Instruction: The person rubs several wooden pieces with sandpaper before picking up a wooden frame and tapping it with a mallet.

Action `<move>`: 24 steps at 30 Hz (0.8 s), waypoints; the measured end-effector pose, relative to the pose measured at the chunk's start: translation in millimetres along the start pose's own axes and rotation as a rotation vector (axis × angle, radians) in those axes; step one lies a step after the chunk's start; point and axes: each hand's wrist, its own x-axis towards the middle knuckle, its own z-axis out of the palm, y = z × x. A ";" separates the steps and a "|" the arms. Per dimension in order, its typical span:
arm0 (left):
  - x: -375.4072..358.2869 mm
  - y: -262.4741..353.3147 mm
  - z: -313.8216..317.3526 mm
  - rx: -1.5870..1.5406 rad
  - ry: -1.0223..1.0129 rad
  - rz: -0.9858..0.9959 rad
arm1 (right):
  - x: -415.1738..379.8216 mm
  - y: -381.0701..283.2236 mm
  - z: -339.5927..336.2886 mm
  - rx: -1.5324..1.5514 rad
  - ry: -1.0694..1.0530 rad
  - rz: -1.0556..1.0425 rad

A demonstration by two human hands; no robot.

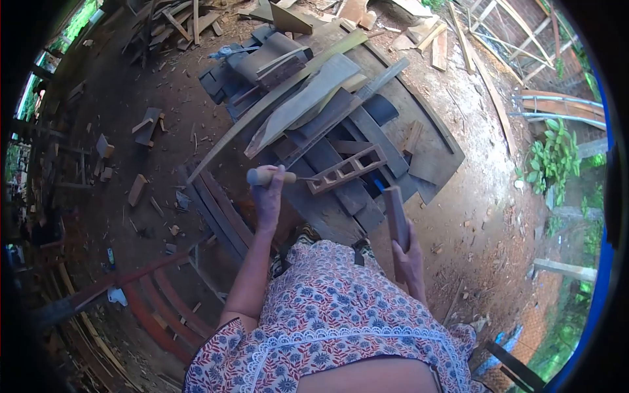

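Observation:
My left hand (270, 200) is closed around the pale round wooden handle of a chisel (265, 176). The thin blade points right and its tip meets, or nearly meets, the left end of a slotted wooden piece (347, 169) with several rectangular openings. That piece lies at a slant on stacked dark boards (367, 203). On the other side, my right hand (410, 257) grips a long dark wooden bar (396, 219), its far end near the edge of the boards. Beside that end shows a small blue thing (379, 185), too small to name.
Planks and a grey shaped board (308, 101) lie across the worktop (436, 160) beyond the slotted piece. Curved red-brown slats (154, 311) stand at lower left. Wood scraps (137, 190) litter the dirt floor. Offcuts pile up at the back, and a leafy plant (553, 157) grows at right.

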 end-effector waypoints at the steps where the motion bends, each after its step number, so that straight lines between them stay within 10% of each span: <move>1: 3.6 8.3 2.5 -0.028 0.030 0.038 | -6.5 11.1 -1.7 0.029 0.072 0.107; 24: -51.3 56.6 -6.7 0.329 -0.058 0.152 | -53.6 53.3 3.4 0.007 0.062 0.017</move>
